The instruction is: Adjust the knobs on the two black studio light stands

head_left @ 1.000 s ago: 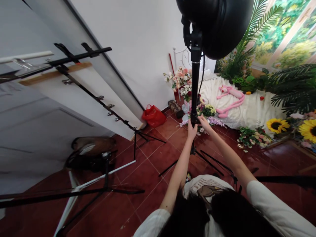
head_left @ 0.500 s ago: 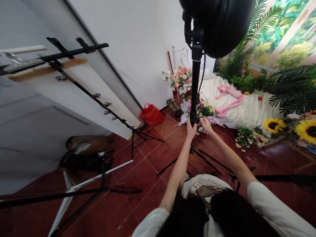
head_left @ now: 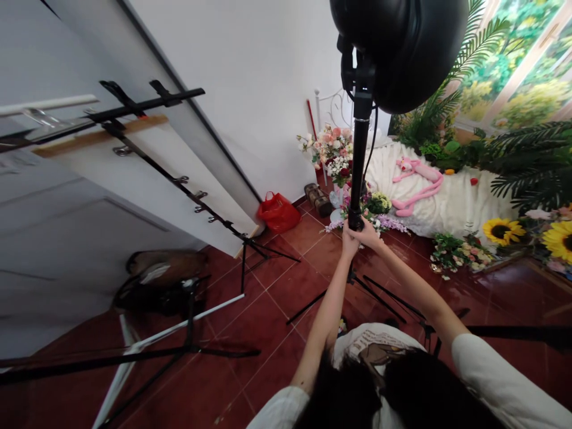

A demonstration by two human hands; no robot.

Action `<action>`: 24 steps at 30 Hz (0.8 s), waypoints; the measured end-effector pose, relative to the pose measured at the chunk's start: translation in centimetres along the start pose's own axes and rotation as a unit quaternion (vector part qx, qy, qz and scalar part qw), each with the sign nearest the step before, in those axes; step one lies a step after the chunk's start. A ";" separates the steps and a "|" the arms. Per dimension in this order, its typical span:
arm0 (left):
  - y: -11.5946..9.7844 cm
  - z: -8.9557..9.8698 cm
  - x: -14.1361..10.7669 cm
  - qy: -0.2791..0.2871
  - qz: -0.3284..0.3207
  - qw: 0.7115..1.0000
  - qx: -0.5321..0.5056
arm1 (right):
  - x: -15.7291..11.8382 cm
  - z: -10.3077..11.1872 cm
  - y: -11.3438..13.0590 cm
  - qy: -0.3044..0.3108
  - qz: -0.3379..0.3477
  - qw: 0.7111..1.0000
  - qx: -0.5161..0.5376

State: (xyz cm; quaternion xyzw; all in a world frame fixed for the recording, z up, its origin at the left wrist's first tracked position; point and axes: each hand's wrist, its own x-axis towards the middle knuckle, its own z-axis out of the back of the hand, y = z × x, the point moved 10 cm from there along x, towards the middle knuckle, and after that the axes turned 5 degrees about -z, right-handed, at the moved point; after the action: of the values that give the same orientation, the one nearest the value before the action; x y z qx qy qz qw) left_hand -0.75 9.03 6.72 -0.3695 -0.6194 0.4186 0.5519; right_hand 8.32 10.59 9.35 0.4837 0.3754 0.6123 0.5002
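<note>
Before me stands a black light stand (head_left: 358, 161), its pole upright and its thin legs spread on the floor. A large black studio light (head_left: 406, 50) is mounted at its top, with a cable hanging down beside the pole. My left hand (head_left: 350, 241) is wrapped around the pole just below a thick black collar. Pressed close against it, my right hand (head_left: 369, 234) also grips the stand at the collar. The fingers of both hands partly cover the pole there.
Left, a backdrop frame with clips (head_left: 179, 179) holds a white board. A red bag (head_left: 279, 212) sits by the wall. Stand legs (head_left: 187, 345) cross the tiled floor. Ahead right are flowers (head_left: 337, 149), a white fur cover (head_left: 465, 202) bearing a pink plush toy (head_left: 417, 179), and sunflowers (head_left: 503, 230).
My right hand has moved left and closed on the stand beside my left hand. The whole view has shifted slightly.
</note>
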 end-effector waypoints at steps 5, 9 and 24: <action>0.6 0.0 0.1 -0.002 -0.007 1.000 -0.026 | 0.6 -0.9 0.9 -0.071 -0.030 0.997 0.011; 1.3 0.1 0.2 0.000 0.002 1.000 -0.026 | 0.3 -0.7 2.3 -0.115 -0.019 0.993 0.008; 1.9 0.3 0.1 -0.024 0.005 0.999 0.025 | 3.8 1.3 10.5 -0.089 -0.001 0.996 -0.005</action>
State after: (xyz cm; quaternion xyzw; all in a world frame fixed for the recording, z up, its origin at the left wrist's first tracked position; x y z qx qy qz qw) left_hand -1.09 9.80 5.03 -0.3486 -0.6199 0.4459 0.5435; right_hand 6.85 12.01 20.41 0.5333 0.3275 0.5679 0.5346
